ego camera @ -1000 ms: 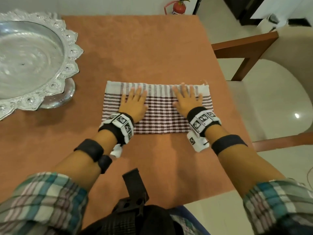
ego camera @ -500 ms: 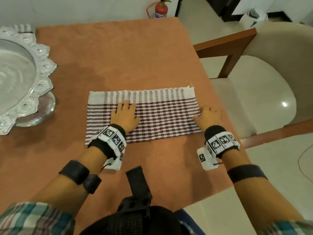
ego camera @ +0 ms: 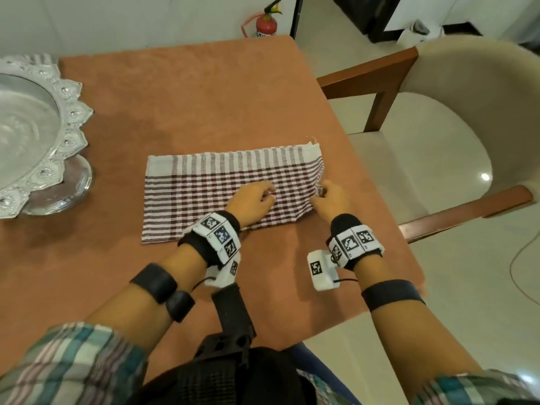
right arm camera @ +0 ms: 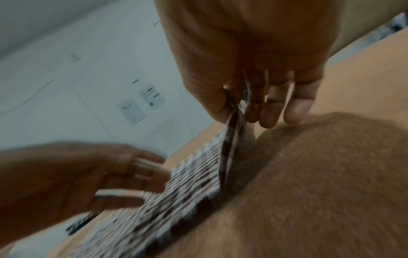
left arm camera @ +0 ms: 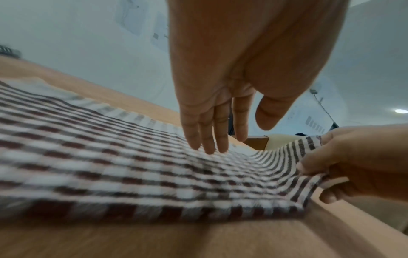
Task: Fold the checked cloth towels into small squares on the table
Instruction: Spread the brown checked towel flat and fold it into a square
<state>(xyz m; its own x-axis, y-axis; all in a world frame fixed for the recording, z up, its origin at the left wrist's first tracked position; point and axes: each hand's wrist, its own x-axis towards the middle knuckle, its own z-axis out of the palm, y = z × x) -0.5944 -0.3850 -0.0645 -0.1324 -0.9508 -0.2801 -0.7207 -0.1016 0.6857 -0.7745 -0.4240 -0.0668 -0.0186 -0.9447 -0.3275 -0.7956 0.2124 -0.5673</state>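
Note:
A brown-and-white checked towel [ego camera: 219, 194] lies folded into a long rectangle on the orange table [ego camera: 190, 97]. My right hand [ego camera: 327, 197] pinches the towel's right edge and lifts it slightly; the wrist view shows the cloth [right arm camera: 232, 139] held between thumb and fingers [right arm camera: 267, 111]. My left hand [ego camera: 254, 200] is over the towel's right half, close to the right hand. In the left wrist view its fingers [left arm camera: 209, 139] are straight, with the tips at the towel [left arm camera: 110, 165]. The right hand [left arm camera: 344, 165] grips the raised edge there too.
A large ornate silver bowl on a foot [ego camera: 35, 135] stands at the table's left, with a striped cloth [ego camera: 41, 58] behind it. The table's right edge is close to my right hand. A cream chair [ego camera: 423, 135] stands beyond it. A fire extinguisher [ego camera: 266, 21] is on the floor behind.
Both hands lay flat on the towel a second ago. The right hand slid to the right edge and now pinches it up; the left hand moved right across the towel.

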